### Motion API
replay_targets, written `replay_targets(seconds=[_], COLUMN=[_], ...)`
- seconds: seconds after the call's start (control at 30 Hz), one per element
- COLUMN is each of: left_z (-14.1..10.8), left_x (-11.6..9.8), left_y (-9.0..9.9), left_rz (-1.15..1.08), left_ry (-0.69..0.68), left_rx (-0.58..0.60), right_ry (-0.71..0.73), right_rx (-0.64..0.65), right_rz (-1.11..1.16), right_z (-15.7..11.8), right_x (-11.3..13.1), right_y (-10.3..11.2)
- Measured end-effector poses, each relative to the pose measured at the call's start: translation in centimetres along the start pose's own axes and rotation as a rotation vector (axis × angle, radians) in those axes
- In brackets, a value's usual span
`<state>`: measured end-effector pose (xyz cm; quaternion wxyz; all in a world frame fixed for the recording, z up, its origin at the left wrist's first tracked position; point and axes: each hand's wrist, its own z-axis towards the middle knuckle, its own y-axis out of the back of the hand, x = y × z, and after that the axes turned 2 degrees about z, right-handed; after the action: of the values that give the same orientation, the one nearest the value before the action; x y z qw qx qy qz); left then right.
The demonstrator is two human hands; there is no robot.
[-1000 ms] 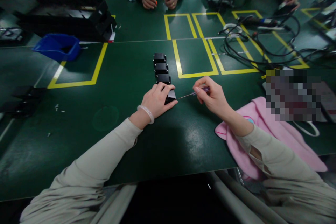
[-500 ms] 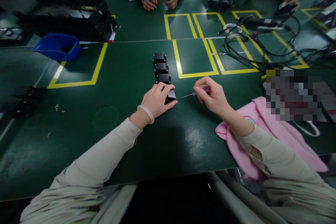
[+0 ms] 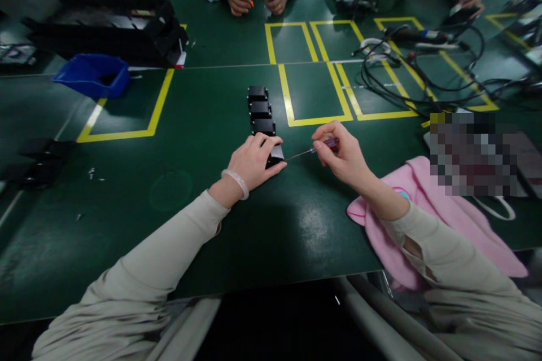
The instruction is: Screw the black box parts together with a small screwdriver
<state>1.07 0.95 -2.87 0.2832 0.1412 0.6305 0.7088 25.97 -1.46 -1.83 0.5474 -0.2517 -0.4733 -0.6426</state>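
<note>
The person's left hand (image 3: 253,162) lies over a black block (image 3: 275,161) near the middle of the green surface (image 3: 296,225), its fingers and thumb closed about the block, so that only the block's right end and a pale patch on top show. The right hand (image 3: 342,153), apart from the left and to its right, is clamped on the handle of a thin screwdriver (image 3: 313,150); the shaft slopes down leftward, and its tip meets the right end of the block near the left thumb, though whether it sits in a screw is too small to tell. Just beyond the left hand, three similar blocks (image 3: 260,109) stand in a row running toward the far side, with small bright spots at their ends. A pale bracelet (image 3: 237,181) circles the left wrist. To the left, small metal bits (image 3: 91,173) lie scattered, with dark parts (image 3: 38,166) farther left and a blue bin (image 3: 93,76) beyond them, in front of black trays (image 3: 158,25). Right of the row, yellow tape (image 3: 319,122) marks out rectangles, and black cables (image 3: 411,55) lie tangled across some of them. A pink cloth (image 3: 444,220) lies under the right forearm. At the far edge, a co-worker's hands (image 3: 240,0) rest on the surface, near a small orange object (image 3: 252,4).
</note>
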Motion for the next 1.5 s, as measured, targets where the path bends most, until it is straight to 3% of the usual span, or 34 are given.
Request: replay_targets(seconds=[0.67, 1.27, 1.5], left_z=[0.00, 0.03, 0.06], left_x=[0.01, 0.01, 0.04], left_y=[-0.04, 0.01, -0.15], left_rz=[-0.001, 0.003, 0.010], left_ry=[0.003, 0.008, 0.003], left_rx=[0.002, 0.015, 0.011], right_ry=[-0.040, 0.010, -0.019], right_rx=[0.047, -0.011, 0.038], right_rz=[0.027, -0.006, 0.058], right_z=[0.12, 0.00, 0.05], right_x=[0.19, -0.21, -0.12], right_y=[0.02, -0.05, -0.10])
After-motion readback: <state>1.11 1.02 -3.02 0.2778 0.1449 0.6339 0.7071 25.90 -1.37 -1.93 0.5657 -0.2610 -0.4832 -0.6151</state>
